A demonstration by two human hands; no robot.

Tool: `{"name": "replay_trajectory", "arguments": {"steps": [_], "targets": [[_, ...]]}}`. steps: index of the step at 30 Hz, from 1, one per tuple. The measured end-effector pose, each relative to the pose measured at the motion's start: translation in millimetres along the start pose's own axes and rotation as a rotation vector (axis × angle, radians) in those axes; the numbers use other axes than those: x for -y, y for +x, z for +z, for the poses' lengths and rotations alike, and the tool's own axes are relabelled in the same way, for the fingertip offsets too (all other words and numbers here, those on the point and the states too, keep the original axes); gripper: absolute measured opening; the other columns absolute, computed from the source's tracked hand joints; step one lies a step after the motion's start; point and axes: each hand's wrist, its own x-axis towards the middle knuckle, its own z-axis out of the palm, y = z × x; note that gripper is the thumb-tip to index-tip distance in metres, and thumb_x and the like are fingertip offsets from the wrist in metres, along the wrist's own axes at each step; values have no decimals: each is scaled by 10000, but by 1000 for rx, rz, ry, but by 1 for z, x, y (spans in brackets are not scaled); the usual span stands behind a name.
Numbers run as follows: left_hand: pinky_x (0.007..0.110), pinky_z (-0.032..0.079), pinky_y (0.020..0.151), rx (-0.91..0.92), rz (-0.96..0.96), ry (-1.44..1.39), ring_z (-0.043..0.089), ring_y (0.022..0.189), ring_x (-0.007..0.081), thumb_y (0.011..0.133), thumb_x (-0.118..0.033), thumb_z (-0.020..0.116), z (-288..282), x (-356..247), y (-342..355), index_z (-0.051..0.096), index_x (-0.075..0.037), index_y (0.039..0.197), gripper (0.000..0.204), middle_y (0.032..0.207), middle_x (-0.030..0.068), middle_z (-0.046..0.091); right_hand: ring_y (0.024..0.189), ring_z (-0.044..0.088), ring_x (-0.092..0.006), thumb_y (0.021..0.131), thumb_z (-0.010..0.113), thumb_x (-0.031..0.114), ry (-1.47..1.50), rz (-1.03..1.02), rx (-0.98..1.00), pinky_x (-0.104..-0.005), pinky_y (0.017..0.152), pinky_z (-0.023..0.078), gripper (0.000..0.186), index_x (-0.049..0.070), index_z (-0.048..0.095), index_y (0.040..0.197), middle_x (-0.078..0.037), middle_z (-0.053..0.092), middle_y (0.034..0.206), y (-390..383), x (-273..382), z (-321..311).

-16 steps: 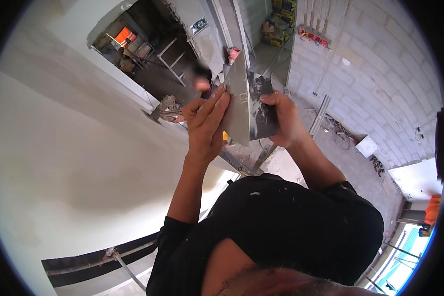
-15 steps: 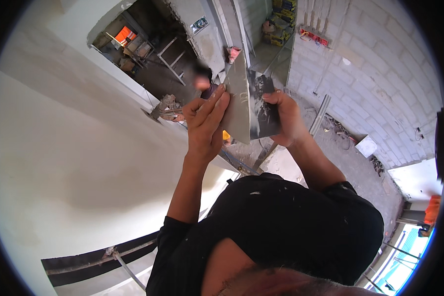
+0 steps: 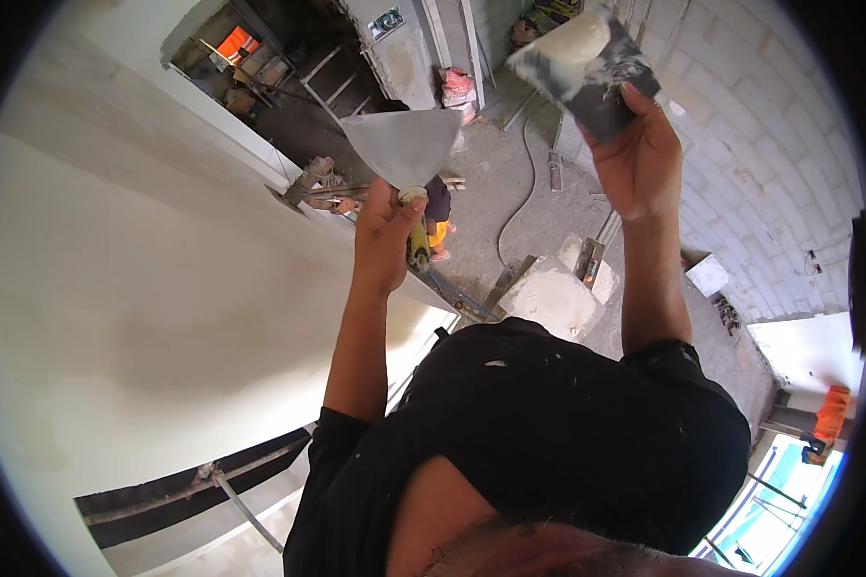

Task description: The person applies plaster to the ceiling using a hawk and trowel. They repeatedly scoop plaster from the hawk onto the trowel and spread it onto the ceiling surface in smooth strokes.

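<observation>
My left hand [image 3: 380,245] is closed around the handle of a wide putty knife [image 3: 402,139]. Its pale, flared blade points away from me. Higher up and to the right, my right hand [image 3: 642,168] grips a dark flat plate [image 3: 601,113] by its near edge, the thumb lying on top. A mound of off-white putty [image 3: 579,40] sits on the plate's far part, with smears beside my thumb. The tools are apart. Whatever is under the plate is hidden by my palm.
A smooth plastered wall [image 3: 164,288] runs along my left. Below stands a person [image 3: 437,207] in dark top and yellow bottoms. A white-smeared platform [image 3: 553,296] is in front of me. A hose [image 3: 529,192] crosses the floor; pink bags [image 3: 457,88] stand by the doorway.
The putty knife and plate have come apart. My right hand has lifted the plate up and right, now showing putty on it; my left hand has dropped slightly, and the knife's handle now shows.
</observation>
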Motion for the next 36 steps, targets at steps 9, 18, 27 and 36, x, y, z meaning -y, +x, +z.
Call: {"name": "replay_trajectory", "arguments": {"steps": [9, 18, 27, 36], "targets": [[251, 397, 331, 404, -216, -755, 547, 520, 167, 914, -77, 606, 24, -33, -20, 349, -19, 1480, 624, 998, 169, 612, 968, 690, -184, 968, 570, 15, -414, -163, -19, -309, 807, 567, 101, 0, 659, 1014, -87, 675, 954, 14, -50, -8], [238, 384, 297, 316, -113, -540, 479, 426, 137, 893, -107, 642, 34, -69, -30, 219, -69, 1539, 773, 1169, 223, 585, 1282, 583, -305, 799, 433, -121, -861, -328, 711, -387, 1080, 439, 515, -32, 624, 1269, -199, 622, 1356, 17, -57, -8], [266, 411, 343, 302, 29, -428, 499, 465, 152, 869, -82, 566, 35, -102, -58, 180, -95, 1544, 777, 1208, 231, 577, 1152, 658, -300, 736, 585, -129, -1290, -616, 853, -357, 980, 508, 502, 34, 674, 1202, -158, 694, 1212, 56, -51, 10], [270, 373, 337, 9, 121, -469, 464, 484, 168, 865, -31, 522, 19, -80, -55, 250, -131, 1496, 694, 1306, 182, 531, 899, 680, -180, 940, 622, 121, -251, -174, 214, -340, 738, 573, 285, 54, 599, 1217, -75, 678, 1093, 217, -73, 104]]}}
